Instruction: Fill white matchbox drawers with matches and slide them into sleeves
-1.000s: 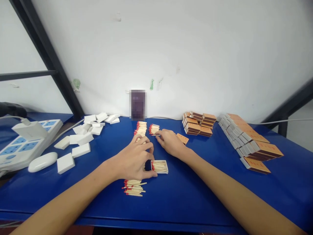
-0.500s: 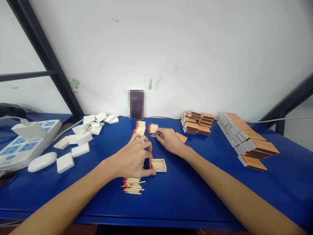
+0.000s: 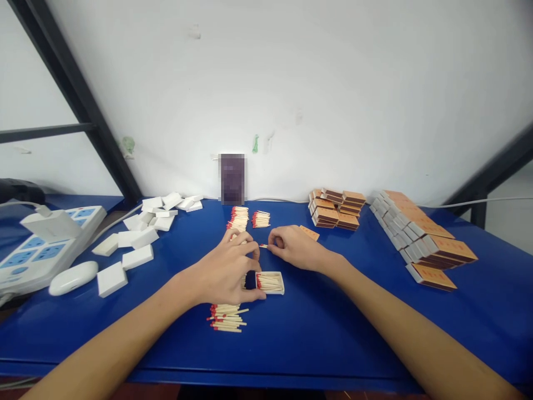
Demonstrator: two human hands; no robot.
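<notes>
A small white matchbox tray (image 3: 281, 291) with red-tipped matches lying in it rests on the blue table. My left hand (image 3: 222, 266) curves round the tray's left end, thumb at its front corner and index finger at its back corner. Beyond the tray, my right hand (image 3: 297, 247) pinches a match (image 3: 264, 245) between thumb and forefinger, its head pointing left. Loose matches form a small pile (image 3: 261, 219) behind my hands and a longer pile (image 3: 238, 218) running partly under my left hand. More matches (image 3: 227, 320) lie in front of that hand.
White empty trays (image 3: 137, 256) are scattered at the left, beside a white oval case (image 3: 73, 278) and a power strip (image 3: 45, 250). Orange matchboxes are stacked at the back (image 3: 336, 210) and right (image 3: 428, 233). A flat orange piece (image 3: 309, 233) lies behind my right hand.
My right hand has moved from the small match pile toward me and slightly right, carrying a match. My left hand stays at the tray.
</notes>
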